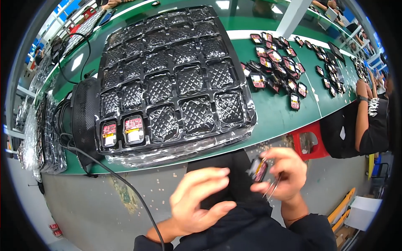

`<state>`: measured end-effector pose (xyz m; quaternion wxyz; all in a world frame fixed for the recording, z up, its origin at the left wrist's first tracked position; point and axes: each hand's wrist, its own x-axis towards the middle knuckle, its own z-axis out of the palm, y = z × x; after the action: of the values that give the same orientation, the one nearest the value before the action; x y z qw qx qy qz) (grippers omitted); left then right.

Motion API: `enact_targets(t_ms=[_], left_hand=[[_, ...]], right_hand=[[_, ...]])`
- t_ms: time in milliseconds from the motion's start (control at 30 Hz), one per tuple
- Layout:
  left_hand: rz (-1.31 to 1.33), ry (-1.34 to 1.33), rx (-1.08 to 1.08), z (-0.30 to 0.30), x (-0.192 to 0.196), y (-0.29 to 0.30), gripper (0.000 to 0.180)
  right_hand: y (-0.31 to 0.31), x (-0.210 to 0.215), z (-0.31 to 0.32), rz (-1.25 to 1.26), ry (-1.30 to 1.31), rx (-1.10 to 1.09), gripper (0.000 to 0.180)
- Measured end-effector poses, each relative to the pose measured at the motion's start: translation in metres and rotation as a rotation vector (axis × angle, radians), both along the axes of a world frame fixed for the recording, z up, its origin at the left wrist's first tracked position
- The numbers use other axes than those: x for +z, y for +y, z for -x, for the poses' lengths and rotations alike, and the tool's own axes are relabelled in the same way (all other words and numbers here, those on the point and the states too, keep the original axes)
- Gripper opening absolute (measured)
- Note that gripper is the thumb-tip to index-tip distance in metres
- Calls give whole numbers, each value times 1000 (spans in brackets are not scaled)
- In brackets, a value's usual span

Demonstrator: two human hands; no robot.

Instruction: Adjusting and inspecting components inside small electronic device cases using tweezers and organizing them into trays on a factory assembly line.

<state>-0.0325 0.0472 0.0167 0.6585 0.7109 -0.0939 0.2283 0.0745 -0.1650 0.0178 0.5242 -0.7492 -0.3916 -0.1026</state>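
Note:
Above my lap, my right hand point(289, 173) holds a small black-cased electronic module point(259, 168) with a red circuit board and a yellow strip. Metal tweezers point(273, 188) are also in this hand, their tips pointing down. My left hand point(200, 201) is held apart from the module, fingers spread and nothing in them. In front of me, a stack of black plastic trays point(180, 144) rests on the bench. The top tray's nearest row has one module point(109, 134) in the left corner pocket and another module point(134, 130) beside it.
A loose pile of similar modules point(274, 62) lies on the green bench point(268, 121) to the right, with more farther along. A black cable point(125, 182) hangs near my left arm, by a black mesh bag point(83, 117). A co-worker point(368, 121) sits at right near a red stool point(307, 142).

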Motion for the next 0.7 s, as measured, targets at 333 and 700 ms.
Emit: enact_targets(t_ms=[333, 700], left_hand=[[773, 394, -180, 5, -46, -43, 71], [913, 330, -104, 3, -53, -44, 61]], right_hand=[[9, -5, 22, 137, 224, 154, 43], [4, -29, 17, 281, -374, -108, 37]])
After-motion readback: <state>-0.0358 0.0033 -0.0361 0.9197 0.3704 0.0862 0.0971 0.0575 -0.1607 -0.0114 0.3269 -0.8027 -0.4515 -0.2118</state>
